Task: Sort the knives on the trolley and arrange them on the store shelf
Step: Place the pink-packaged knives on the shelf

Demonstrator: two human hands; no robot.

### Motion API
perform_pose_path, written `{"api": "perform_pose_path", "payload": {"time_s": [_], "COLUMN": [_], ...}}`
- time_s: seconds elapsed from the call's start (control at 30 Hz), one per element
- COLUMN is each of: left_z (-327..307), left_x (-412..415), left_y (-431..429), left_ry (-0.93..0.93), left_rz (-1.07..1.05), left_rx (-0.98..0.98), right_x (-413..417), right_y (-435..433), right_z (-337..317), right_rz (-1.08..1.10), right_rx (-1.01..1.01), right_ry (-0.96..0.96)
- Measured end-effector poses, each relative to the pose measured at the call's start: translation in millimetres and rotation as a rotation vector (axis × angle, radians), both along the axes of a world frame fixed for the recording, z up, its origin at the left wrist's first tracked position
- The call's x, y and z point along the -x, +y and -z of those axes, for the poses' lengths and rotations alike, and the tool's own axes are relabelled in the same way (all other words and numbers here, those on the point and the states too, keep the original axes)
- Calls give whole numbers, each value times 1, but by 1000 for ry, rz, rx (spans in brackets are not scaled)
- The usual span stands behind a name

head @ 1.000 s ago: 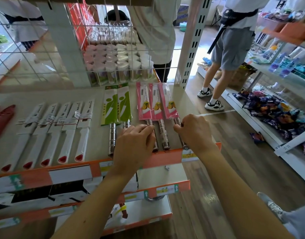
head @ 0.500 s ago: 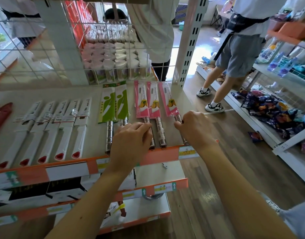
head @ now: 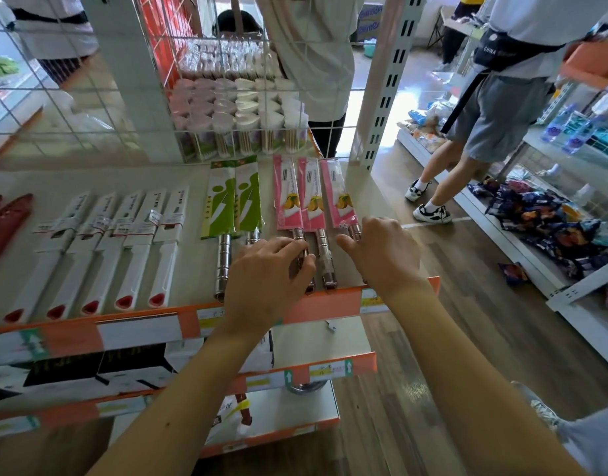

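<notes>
Hands [head: 266, 274] [head: 381, 257] gripping pink knives [head: 313, 197], green knives [head: 234, 197] beside, wire grid [head: 89, 108] behind

We stand on a wood-plank floor [head: 433, 355] of brownish boards. It turns glossy beyond the white slotted upright [head: 386, 80], where light falls in a bright patch [head: 416, 87]. A white wire grid [head: 69, 108] rises at the back. To our right runs low white shelving [head: 586, 286] heaped with dark blue packets [head: 553, 228], with bottles [head: 567, 128] on the tier above. A person in grey shorts [head: 495, 118] stands in the aisle.
</notes>
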State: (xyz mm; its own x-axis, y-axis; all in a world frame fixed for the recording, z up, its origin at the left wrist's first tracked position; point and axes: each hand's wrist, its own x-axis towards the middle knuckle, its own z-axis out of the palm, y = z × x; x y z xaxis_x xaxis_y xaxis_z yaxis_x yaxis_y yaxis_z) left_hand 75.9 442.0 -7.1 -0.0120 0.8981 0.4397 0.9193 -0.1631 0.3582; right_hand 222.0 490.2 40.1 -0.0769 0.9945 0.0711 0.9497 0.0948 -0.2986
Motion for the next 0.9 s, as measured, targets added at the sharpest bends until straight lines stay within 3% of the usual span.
{"api": "perform_pose_path", "payload": {"time_s": [0.13, 0.37, 0.9], "left_z": [-1, 0, 2], "left_x": [1, 2, 2], "left_y": [-1, -2, 0], "left_ry": [-2, 3, 38], "left_rz": [13, 30, 27], "left_rx": [-12, -12, -3], "right_x": [16, 30, 28], "right_y": [-8, -17, -19], "right_z": [2, 5, 3], "right_rz": [-78, -169, -127], "right_rx": [-152, -94, -54], "right_ry": [-13, -58, -18]}}
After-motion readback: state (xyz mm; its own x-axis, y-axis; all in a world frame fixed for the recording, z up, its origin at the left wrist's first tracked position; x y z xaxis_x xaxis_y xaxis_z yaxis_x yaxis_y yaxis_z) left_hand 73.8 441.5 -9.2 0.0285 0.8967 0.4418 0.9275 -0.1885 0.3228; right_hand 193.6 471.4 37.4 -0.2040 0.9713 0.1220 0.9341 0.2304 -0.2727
